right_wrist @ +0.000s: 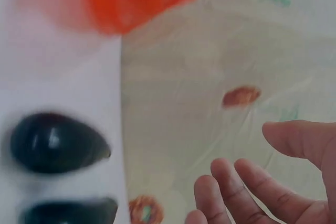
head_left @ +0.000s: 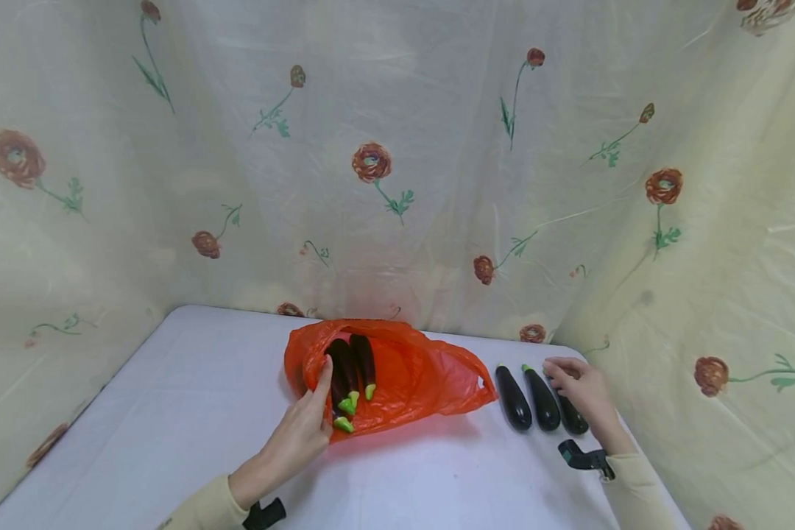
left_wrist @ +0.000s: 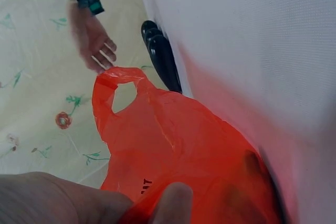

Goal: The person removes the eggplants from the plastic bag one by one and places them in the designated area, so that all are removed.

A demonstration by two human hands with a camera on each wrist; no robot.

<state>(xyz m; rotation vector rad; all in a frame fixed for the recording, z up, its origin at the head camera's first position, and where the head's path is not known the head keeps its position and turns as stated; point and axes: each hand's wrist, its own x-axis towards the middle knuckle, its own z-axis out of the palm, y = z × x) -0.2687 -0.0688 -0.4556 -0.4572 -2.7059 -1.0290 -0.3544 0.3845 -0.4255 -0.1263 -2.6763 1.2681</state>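
My left hand point(head_left: 294, 438) pinches the near-left edge of the mouth of an orange-red plastic bag point(head_left: 430, 375). Inside the bag lie several dark eggplants point(head_left: 364, 361), their green stem ends towards me. Three more eggplants lie side by side on the table right of the bag: a left one point(head_left: 513, 397), a middle one point(head_left: 539, 397) and a right one point(head_left: 573, 418) partly hidden. Over the right one hovers my right hand point(head_left: 586, 390), its fingers loosely bent. The right wrist view shows nothing in that hand point(right_wrist: 273, 187). In the left wrist view the thumb point(left_wrist: 176, 200) presses the bag.
The table point(head_left: 165, 419) has a white cover. Behind it and at both sides hang pale flower-printed sheets point(head_left: 437, 184), close to the table's far and right edges. A loop handle point(left_wrist: 105, 106) of the bag stands out towards the right, near the eggplants.
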